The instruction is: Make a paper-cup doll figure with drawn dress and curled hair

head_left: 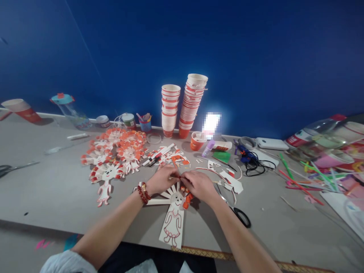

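A paper doll (173, 220) made from a cut paper cup lies on the grey table (57, 193) in front of me, its white strips fanned out around a drawn face. My left hand (162, 179), with a red bead bracelet on the wrist, and my right hand (200, 184) meet at the top of the fan. Both pinch one strip of the doll between fingertips. Some strips on the right side are curled into orange rolls (187, 199).
Several finished dolls (113, 155) lie at the left. Two stacks of paper cups (182, 106) stand at the back by the blue wall. Black-handled scissors (239, 214) lie right of my right arm. Cup scraps, a glue gun (247, 156) and coloured straws (307, 176) are at the right.
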`<state>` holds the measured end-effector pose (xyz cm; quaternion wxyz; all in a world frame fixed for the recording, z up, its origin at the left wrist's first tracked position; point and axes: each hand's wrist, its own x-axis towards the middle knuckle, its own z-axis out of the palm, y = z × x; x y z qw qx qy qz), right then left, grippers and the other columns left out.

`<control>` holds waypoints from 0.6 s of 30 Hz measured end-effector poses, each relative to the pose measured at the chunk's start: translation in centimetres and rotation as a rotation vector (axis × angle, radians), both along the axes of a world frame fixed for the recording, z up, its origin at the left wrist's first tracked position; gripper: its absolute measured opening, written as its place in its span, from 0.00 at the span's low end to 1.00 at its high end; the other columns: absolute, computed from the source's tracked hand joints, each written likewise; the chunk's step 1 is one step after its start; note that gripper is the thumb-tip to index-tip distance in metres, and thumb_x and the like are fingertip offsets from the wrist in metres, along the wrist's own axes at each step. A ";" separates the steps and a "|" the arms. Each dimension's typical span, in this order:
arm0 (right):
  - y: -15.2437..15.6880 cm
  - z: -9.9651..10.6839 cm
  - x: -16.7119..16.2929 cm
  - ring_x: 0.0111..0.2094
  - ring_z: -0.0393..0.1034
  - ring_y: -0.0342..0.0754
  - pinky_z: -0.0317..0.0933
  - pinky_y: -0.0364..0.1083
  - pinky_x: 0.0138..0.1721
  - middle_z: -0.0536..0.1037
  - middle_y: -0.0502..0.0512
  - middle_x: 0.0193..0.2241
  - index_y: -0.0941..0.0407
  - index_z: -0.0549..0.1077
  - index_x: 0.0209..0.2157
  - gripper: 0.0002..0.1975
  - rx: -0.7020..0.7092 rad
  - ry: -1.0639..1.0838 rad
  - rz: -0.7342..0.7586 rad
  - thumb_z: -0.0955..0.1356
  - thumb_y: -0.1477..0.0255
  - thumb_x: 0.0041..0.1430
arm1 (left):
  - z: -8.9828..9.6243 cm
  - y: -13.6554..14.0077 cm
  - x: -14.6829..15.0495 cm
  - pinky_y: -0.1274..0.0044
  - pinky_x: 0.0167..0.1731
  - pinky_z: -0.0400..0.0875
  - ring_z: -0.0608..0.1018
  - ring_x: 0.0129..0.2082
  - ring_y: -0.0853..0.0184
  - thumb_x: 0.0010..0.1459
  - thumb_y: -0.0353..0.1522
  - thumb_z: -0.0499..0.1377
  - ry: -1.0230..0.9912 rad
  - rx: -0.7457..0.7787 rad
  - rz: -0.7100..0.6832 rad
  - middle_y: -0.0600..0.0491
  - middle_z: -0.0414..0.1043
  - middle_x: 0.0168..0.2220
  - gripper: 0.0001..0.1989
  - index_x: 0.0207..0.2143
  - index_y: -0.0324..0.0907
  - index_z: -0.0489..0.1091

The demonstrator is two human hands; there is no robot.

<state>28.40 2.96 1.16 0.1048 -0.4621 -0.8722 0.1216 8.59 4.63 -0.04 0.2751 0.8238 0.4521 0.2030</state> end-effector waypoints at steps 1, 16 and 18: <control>0.0 0.0 0.0 0.37 0.71 0.49 0.56 0.44 0.36 0.78 0.55 0.32 0.55 0.73 0.36 0.11 -0.003 -0.012 -0.004 0.61 0.68 0.69 | 0.0 0.0 0.0 0.71 0.48 0.60 0.73 0.40 0.64 0.59 0.32 0.59 0.004 -0.001 0.004 0.55 0.75 0.34 0.04 0.31 0.43 0.71; -0.3 -0.2 -0.1 0.31 0.68 0.47 0.52 0.43 0.32 0.75 0.52 0.28 0.55 0.71 0.32 0.05 0.000 0.060 -0.029 0.66 0.71 0.63 | 0.6 -0.2 -0.1 0.68 0.55 0.55 0.74 0.42 0.64 0.63 0.32 0.55 0.071 -0.033 -0.063 0.55 0.75 0.34 0.08 0.33 0.43 0.72; -0.3 -0.1 -0.2 0.32 0.68 0.47 0.52 0.43 0.32 0.76 0.52 0.28 0.55 0.71 0.32 0.03 -0.007 0.069 -0.030 0.67 0.72 0.61 | 0.6 -0.1 0.0 0.69 0.53 0.57 0.74 0.42 0.64 0.62 0.31 0.56 0.071 -0.044 -0.058 0.55 0.75 0.34 0.07 0.33 0.43 0.72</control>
